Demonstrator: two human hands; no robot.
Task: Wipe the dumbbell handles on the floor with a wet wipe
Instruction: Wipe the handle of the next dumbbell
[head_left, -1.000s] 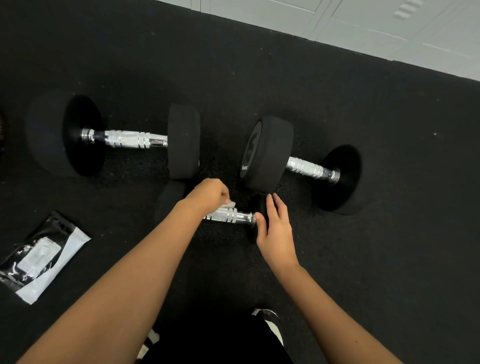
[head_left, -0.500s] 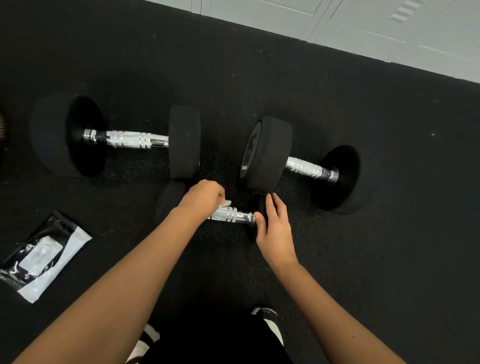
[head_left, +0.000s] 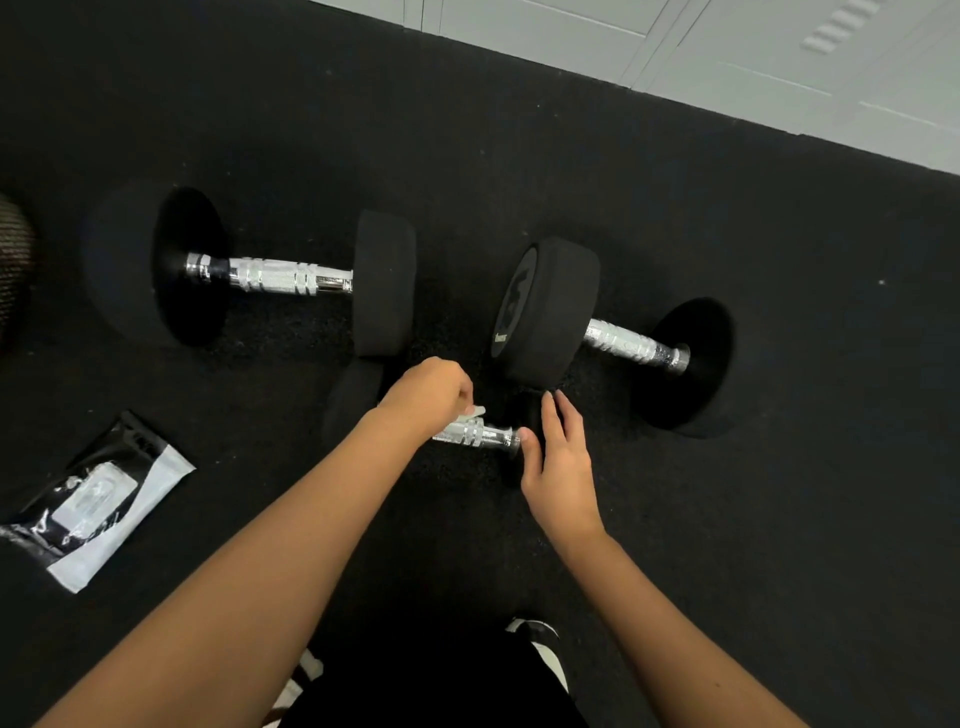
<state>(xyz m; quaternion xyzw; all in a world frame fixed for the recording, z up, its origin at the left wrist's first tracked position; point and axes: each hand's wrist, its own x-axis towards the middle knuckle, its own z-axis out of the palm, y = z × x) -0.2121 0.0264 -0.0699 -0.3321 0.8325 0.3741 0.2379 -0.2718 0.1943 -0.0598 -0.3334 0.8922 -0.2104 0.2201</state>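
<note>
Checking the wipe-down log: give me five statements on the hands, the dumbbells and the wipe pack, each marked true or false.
1. The left hand grips a wet wipe on the small dumbbell's handle. True.
2. The right hand holds the wipe. False: its straight fingers rest on that dumbbell's right end.
3. Three dumbbells lie on the floor. True.
4. The wipe pack lies to the person's right. False: it lies on the left.
5. The large left dumbbell stands on end. False: it lies on its side.
</note>
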